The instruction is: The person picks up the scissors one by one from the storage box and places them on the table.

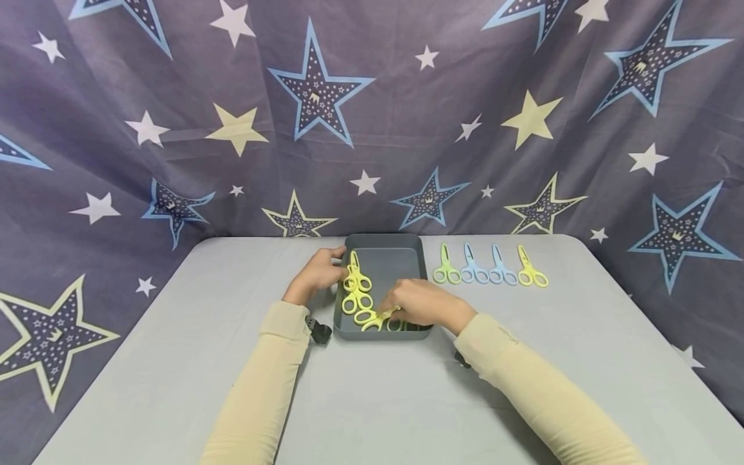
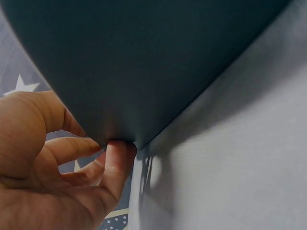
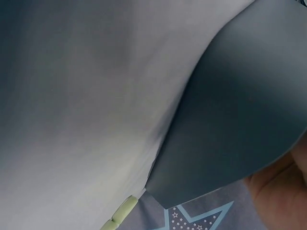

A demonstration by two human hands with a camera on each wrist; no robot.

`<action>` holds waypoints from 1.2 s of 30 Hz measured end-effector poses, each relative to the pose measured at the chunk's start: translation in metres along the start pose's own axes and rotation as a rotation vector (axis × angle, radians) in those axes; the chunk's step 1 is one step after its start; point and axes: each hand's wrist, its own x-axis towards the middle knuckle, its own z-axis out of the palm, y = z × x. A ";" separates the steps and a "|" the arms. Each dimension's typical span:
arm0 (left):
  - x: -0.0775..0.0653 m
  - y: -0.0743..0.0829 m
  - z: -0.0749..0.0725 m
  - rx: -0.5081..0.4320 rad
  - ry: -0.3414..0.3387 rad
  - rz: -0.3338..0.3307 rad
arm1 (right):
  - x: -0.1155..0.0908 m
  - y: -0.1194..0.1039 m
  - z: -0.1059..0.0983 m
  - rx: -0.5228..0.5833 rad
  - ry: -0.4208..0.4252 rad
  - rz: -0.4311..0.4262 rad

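Observation:
A dark grey tray (image 1: pixel 380 240) stands near the far side of the table. My left hand (image 1: pixel 320 274) grips its left side; in the left wrist view, fingers (image 2: pixel 117 165) curl against the tray's outer wall near a corner. My right hand (image 1: pixel 420 301) reaches into the near part of the tray. Its thumb and fingers pinch yellow scissors (image 1: pixel 367 318) there, and the hand covers part of them. Yellow scissors (image 1: pixel 364 283) and another yellow pair (image 1: pixel 357 301) lie along the left side inside. More handles, greenish (image 1: pixel 395 326), show below the right hand.
Right of the tray, a row of scissors lies on the table (image 1: pixel 372 400): a green pair (image 1: pixel 446 265), two blue pairs (image 1: pixel 474 265) and a yellow pair (image 1: pixel 531 266). A star-patterned curtain (image 1: pixel 407 148) hangs behind the table.

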 end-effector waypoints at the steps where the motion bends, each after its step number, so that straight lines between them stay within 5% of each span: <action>1: 0.000 0.000 0.000 0.000 0.000 0.001 | 0.001 0.000 0.000 0.001 -0.001 0.002; 28: -0.003 0.004 0.001 -0.005 0.004 -0.005 | 0.018 0.015 -0.007 -0.114 -0.056 0.077; 36: -0.001 0.002 0.001 -0.024 0.012 0.008 | 0.014 0.004 -0.009 -0.024 -0.046 0.054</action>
